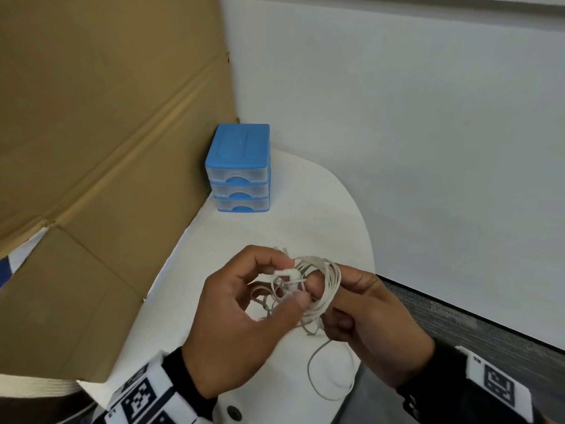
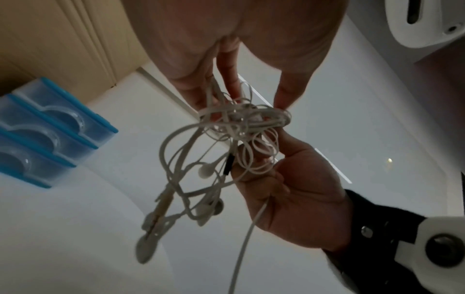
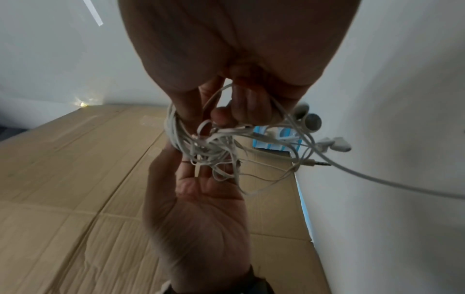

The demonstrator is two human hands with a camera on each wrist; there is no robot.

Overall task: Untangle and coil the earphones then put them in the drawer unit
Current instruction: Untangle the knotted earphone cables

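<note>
A tangle of white earphones (image 1: 321,283) hangs between both hands above the white table (image 1: 305,215). My left hand (image 1: 292,280) pinches a white piece in the knot between thumb and fingers. My right hand (image 1: 328,301) has several cable turns wound round its curled fingers. In the left wrist view the earphones (image 2: 241,123) dangle earbuds (image 2: 206,171) and a plug below the left hand (image 2: 239,101). The right wrist view shows the right hand (image 3: 214,113) in the tangle (image 3: 208,147). The blue drawer unit (image 1: 238,169) stands at the table's far side, its three drawers shut.
A large cardboard sheet (image 1: 107,133) leans along the table's left side, next to the drawer unit. A white wall panel (image 1: 397,148) stands behind and to the right. One loose cable loop (image 1: 324,377) hangs near the table's front edge. Grey carpet (image 1: 489,325) lies at the right.
</note>
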